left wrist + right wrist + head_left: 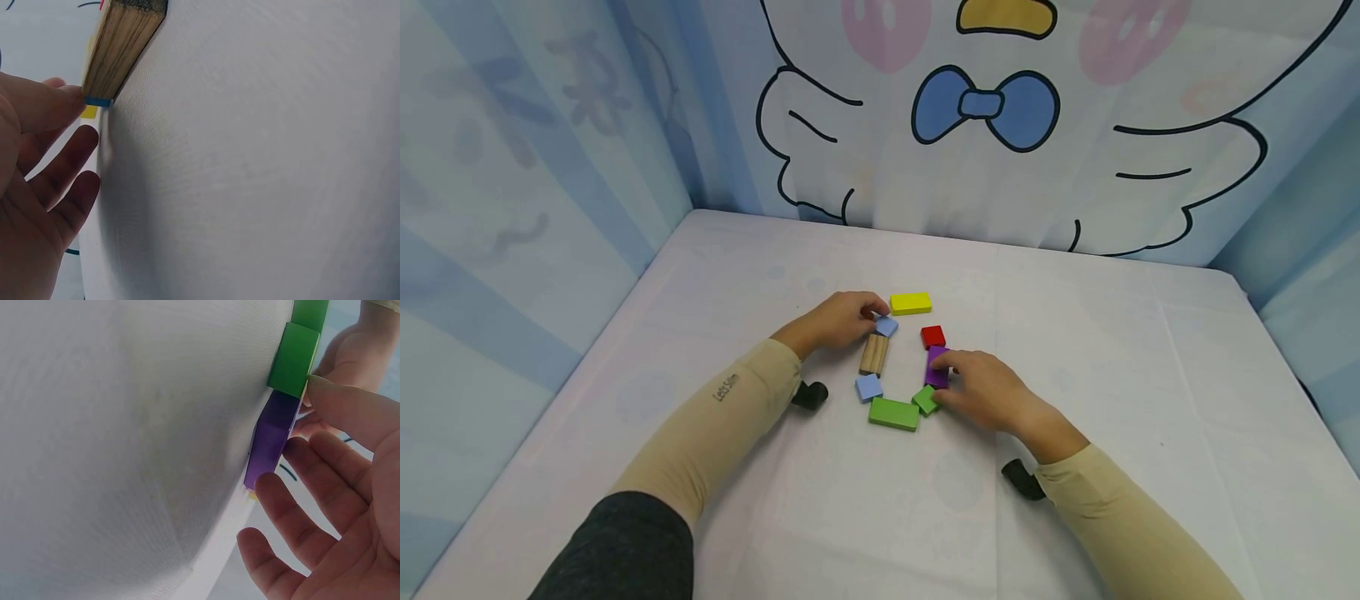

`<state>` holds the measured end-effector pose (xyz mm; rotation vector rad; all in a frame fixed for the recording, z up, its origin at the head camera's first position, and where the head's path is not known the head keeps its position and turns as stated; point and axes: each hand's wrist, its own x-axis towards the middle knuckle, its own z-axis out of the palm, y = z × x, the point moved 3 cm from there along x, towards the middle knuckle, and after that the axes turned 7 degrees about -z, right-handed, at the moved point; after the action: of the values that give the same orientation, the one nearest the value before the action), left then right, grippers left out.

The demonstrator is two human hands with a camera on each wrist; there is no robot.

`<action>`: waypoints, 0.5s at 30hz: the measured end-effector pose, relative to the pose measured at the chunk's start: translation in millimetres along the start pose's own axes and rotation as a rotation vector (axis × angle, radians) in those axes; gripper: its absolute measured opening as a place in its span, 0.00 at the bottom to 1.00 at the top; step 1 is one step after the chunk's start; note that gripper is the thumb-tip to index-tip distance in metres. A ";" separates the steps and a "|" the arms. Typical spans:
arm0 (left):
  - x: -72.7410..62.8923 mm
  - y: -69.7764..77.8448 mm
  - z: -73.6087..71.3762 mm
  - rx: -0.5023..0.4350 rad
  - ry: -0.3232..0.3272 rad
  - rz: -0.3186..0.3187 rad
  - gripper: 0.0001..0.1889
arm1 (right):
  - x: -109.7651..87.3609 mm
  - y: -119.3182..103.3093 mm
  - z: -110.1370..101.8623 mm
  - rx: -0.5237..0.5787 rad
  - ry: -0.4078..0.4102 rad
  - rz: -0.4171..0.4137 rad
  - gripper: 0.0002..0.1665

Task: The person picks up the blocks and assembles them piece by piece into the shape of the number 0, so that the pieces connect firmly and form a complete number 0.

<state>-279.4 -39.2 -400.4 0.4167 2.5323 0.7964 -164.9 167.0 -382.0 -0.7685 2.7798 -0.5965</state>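
Small wooden blocks form a loose ring on the table. My left hand (844,319) pinches the upper blue block (887,326) between thumb and index finger, at the end of a natural wood-grain block (873,355). In the left wrist view only a thin blue edge (98,102) shows. My right hand (988,389) lies along the ring's right side, fingers loosely bent. Its fingertips touch the purple block (936,367), and its thumb rests against the small green block (926,401). In the right wrist view, the purple block (270,440) meets that green block (294,359).
A yellow block (911,303) lies at the ring's far end, apart from a red block (933,337). Another blue block (868,387) and a long green block (893,414) form the near side. A white cloth (850,517) covers the table; patterned curtains (985,183) stand behind.
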 end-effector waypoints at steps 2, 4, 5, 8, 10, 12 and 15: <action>-0.8 -0.2 -0.3 -0.001 0.000 -0.003 0.17 | -0.1 0.0 0.0 0.001 -0.001 0.000 0.22; -1.4 -0.5 -1.2 0.000 0.007 -0.007 0.17 | -0.2 0.0 -0.1 0.001 -0.002 0.000 0.22; -2.0 -0.5 -1.9 0.002 0.013 -0.009 0.18 | -0.2 0.0 -0.2 0.002 -0.002 0.000 0.22; -3.9 -0.7 -4.1 0.009 0.034 -0.020 0.19 | -0.3 0.0 -0.4 0.001 -0.001 0.002 0.22; -5.7 -0.8 -5.2 0.014 0.043 -0.030 0.19 | -0.2 0.2 -0.5 0.002 -0.001 0.004 0.22; -7.7 -1.0 -5.4 0.018 0.045 -0.038 0.19 | -0.1 0.3 -0.6 0.004 -0.003 0.006 0.22; -11.2 -1.3 -5.1 0.019 0.049 -0.045 0.18 | -0.1 0.1 -0.8 0.007 -0.005 0.009 0.22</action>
<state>-272.6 -47.1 -393.7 0.3497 2.5873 0.7749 -165.0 167.4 -381.4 -0.7541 2.7735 -0.6013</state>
